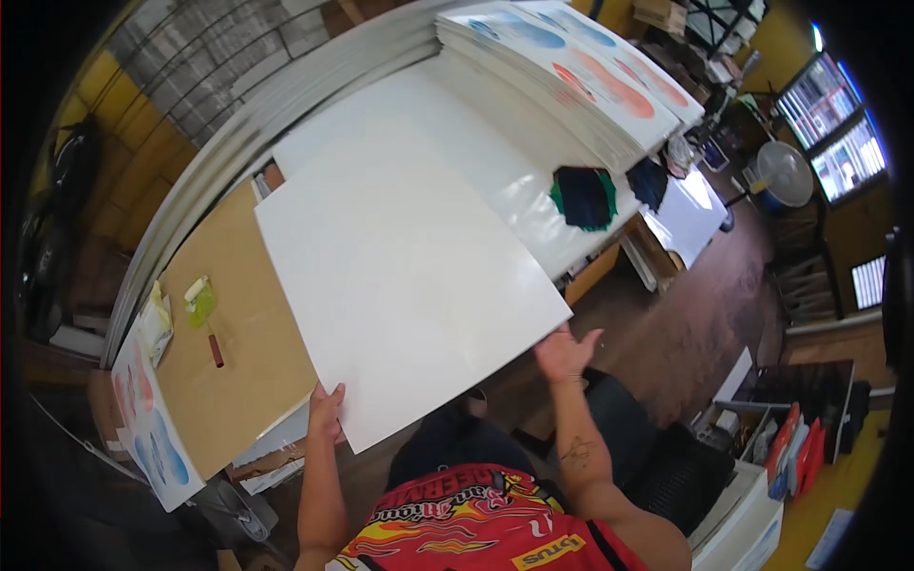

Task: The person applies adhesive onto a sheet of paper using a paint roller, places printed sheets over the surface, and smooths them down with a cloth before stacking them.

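Head view, white board [409, 257] between both hands [327, 414], at its near corners

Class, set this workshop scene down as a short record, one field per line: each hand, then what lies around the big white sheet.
Left hand: grips the edge of the white sheet by its nearest corner
Right hand: open, thumb spread, at the sheet's right corner
Left of sheet: brown board, with a red-handled roller lying on it
Right of sheet: dark piece with green edges
Far right: stack of printed sheets, blue and red designs
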`<state>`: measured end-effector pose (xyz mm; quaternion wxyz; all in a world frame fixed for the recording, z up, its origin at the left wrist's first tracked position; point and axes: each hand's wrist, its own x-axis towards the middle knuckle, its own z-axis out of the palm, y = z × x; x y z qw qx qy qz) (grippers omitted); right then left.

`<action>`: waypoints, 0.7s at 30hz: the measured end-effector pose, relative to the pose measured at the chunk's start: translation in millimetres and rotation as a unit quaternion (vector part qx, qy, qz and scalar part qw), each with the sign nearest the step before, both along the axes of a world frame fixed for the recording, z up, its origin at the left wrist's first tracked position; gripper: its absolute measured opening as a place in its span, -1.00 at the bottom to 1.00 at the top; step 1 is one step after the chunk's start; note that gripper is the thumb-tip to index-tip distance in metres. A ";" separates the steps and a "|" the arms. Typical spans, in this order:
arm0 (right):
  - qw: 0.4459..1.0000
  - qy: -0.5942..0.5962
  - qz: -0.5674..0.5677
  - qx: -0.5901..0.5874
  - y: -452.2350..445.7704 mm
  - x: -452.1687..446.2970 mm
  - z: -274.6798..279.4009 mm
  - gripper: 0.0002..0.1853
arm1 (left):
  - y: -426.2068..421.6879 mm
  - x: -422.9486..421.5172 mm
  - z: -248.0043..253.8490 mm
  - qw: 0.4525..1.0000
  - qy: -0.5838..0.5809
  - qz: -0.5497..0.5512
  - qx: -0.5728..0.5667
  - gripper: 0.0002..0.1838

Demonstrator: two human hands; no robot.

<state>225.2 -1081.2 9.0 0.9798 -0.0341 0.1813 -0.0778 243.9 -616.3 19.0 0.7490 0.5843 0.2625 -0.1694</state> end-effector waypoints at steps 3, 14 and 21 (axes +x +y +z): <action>0.999 -0.015 0.032 -0.035 -20.0 36.5 51.2 0.30 | 8.4 30.1 -2.1 0.996 -0.069 -0.029 0.041 -0.46; 0.830 0.007 -0.014 -0.558 41.4 144.6 6.2 -0.05 | -8.5 97.0 -46.4 0.993 -0.112 -0.033 -0.006 -0.55; 0.975 -0.116 0.167 -0.089 8.4 196.2 67.4 -0.25 | 20.1 105.0 -55.2 0.994 -0.084 -0.066 0.036 -0.52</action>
